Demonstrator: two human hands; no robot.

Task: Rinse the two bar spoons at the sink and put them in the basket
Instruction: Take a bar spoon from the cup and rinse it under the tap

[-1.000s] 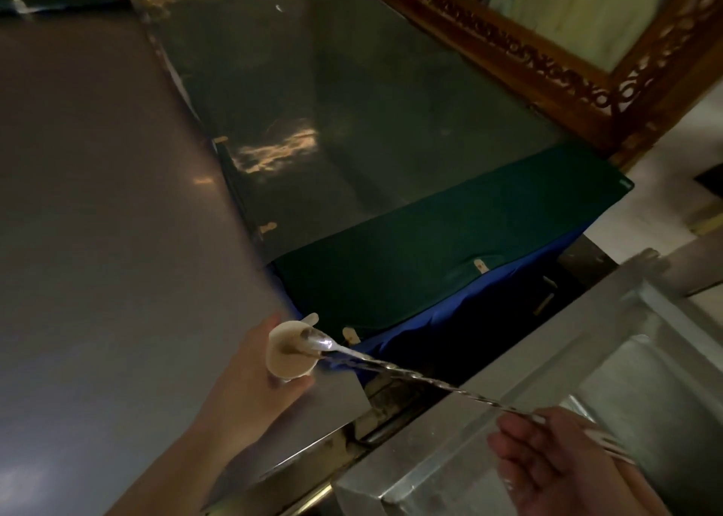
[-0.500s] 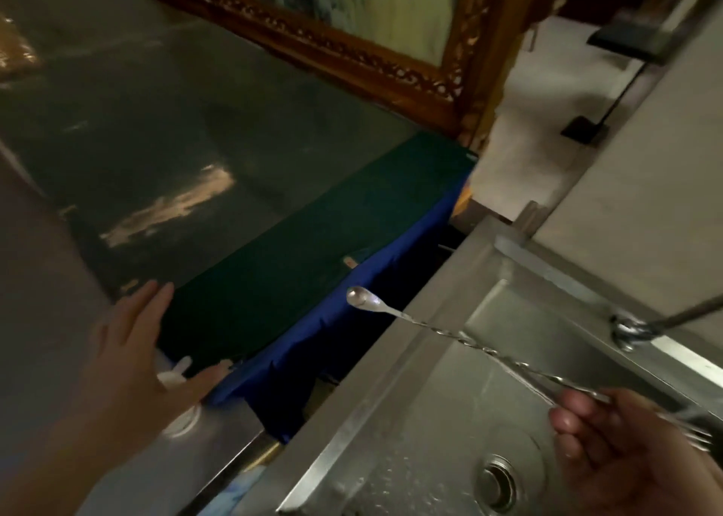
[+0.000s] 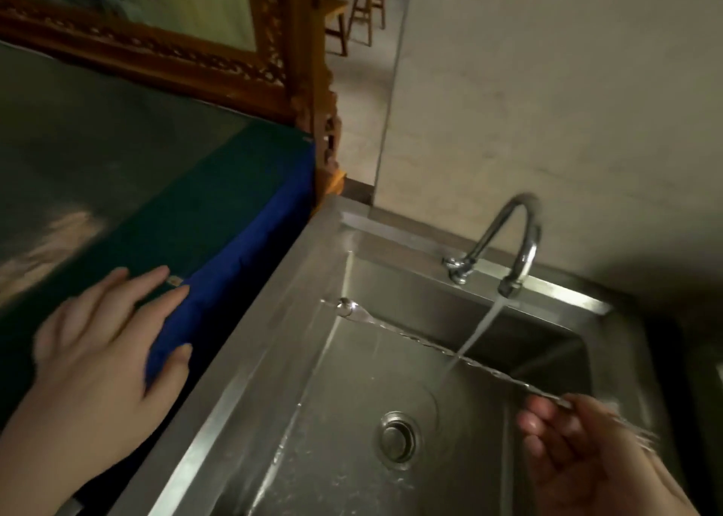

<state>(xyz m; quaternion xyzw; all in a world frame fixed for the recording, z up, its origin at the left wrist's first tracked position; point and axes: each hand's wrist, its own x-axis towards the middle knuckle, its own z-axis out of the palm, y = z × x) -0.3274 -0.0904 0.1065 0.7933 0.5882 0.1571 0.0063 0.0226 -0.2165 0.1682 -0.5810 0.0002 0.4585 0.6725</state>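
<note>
Right hand [image 3: 579, 449]: pinches the bar spoon [image 3: 430, 343] by its near end, stem crossing the tap stream [image 3: 475, 331] over the sink [image 3: 297, 281] to rinse.
Left hand [image 3: 98, 343]: spread flat, empty, steadying on the surface [image 3: 234, 218] at left.
Basket: unseen.

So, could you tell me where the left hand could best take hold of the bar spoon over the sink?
Grip the bar spoon on its twisted stem just behind the bowl, coming from the left hand side; the right hand already holds the far end, and water strikes mid-stem.
</note>
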